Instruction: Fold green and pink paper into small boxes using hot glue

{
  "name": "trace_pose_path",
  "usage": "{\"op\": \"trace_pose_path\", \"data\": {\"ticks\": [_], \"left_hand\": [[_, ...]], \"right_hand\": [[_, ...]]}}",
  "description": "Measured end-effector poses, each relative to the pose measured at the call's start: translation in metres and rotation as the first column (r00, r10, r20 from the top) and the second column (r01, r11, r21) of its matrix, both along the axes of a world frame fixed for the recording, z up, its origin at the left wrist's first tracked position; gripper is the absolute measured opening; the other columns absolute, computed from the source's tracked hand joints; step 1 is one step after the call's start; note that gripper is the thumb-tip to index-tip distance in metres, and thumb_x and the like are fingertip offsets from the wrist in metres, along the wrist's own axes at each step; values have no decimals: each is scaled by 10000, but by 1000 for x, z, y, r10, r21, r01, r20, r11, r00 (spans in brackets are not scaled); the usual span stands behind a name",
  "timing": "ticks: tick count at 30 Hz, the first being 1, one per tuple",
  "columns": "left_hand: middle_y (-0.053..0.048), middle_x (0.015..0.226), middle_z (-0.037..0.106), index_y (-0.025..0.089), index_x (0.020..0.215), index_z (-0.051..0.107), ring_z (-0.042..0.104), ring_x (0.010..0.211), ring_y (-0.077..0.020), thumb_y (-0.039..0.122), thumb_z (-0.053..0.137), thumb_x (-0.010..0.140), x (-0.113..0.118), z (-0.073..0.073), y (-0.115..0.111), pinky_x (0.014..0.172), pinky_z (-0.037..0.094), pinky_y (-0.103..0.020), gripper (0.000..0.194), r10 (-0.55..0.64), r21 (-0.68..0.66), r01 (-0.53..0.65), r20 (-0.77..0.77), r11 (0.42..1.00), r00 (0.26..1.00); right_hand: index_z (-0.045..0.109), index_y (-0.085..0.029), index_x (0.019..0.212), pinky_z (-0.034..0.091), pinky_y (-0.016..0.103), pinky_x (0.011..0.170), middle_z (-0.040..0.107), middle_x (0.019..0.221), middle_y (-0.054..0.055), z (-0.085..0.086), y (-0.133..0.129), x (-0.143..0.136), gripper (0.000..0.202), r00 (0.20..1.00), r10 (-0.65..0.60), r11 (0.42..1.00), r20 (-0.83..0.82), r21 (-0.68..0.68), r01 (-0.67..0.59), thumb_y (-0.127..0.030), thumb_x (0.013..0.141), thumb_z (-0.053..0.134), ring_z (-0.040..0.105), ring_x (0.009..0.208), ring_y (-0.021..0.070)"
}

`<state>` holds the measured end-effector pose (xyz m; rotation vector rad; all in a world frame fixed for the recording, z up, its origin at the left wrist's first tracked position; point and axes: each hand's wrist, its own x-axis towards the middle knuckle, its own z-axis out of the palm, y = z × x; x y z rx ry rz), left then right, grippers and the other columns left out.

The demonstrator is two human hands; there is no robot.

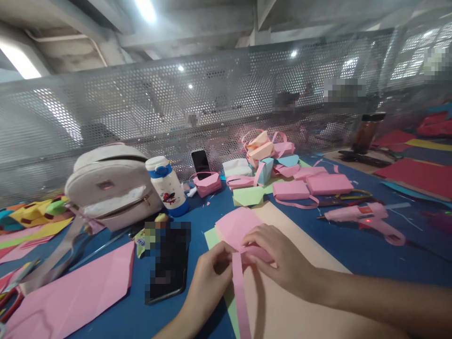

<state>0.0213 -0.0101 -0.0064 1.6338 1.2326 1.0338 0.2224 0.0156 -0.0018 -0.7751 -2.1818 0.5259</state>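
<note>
My left hand (pixel 211 274) pinches the upper end of a narrow pink paper strip (pixel 240 297), which hangs down toward me. The fingers of my right hand (pixel 282 256) are closed on a folded pink paper piece (pixel 236 225), pressing it where the strip meets it. This piece looks like a small paper bag with a rounded flap; part of it is hidden under my right fingers. Beneath both hands lies a peach paper sheet (pixel 293 301), with a green sheet (pixel 230 301) showing at its left edge.
A pink glue gun (pixel 367 216) with a lit red light lies at right. Several small paper bags (pixel 291 190) stand at the back. On the left are a dark phone (pixel 169 268), pink paper (pixel 84 292), a bottle (pixel 167 186) and a white backpack (pixel 109 188).
</note>
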Motion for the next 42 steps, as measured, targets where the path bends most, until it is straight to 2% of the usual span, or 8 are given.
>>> {"op": "trace_pose_path", "data": {"ticks": [6,12,17,25,32,37,42], "left_hand": [[1,666,623,154,711,639,524,648,-143,150,581,742,0,4,-1,609,382,-208,66,31,15,-29,-119,999,992],[-3,684,649,144,778,682,531,646,-145,123,606,696,1,4,-1,594,381,-205,114,24,-12,-26,-101,1000,995],[0,669,644,151,751,698,531,622,-143,188,678,728,2,2,-1,570,382,-204,48,32,16,-31,-97,999,995],[-10,681,667,152,727,692,527,612,-132,238,685,785,0,-1,0,557,368,-198,104,-3,38,6,-84,999,996],[-34,675,690,146,719,733,570,632,-159,252,703,770,3,-1,-1,566,411,-210,121,2,23,0,-104,1000,995],[-28,652,684,147,659,712,568,598,-150,238,722,742,3,1,-2,552,409,-208,124,23,30,-21,-79,999,997],[-52,708,716,150,652,703,607,645,-170,234,729,732,3,4,-2,587,435,-218,119,6,18,-5,-53,1000,999]], "right_hand": [[569,-242,1013,385,334,790,649,1002,9,-3,3,-1,70,1000,16,999,7,-47,-15,-205,985,517,550,933,201],[598,-225,916,387,321,775,647,932,4,-7,5,-1,88,999,26,999,40,-43,-25,-160,948,549,547,892,192],[601,-220,912,383,317,769,647,926,1,-5,5,-1,84,998,23,999,59,-49,-21,-150,936,561,542,884,190],[597,-200,825,361,319,740,622,852,2,-5,4,-3,95,991,47,997,123,-59,-40,-126,883,598,512,823,188],[570,-191,781,366,321,725,600,807,10,-5,5,-3,140,992,52,998,115,-42,-48,-58,824,568,495,793,189],[562,-193,752,373,324,721,609,798,15,-4,4,-2,142,996,56,997,74,-50,-53,-84,838,589,501,788,193],[575,-192,761,380,326,741,618,802,9,-4,3,-2,137,997,59,995,56,-84,-54,-150,872,643,515,797,189]]}}
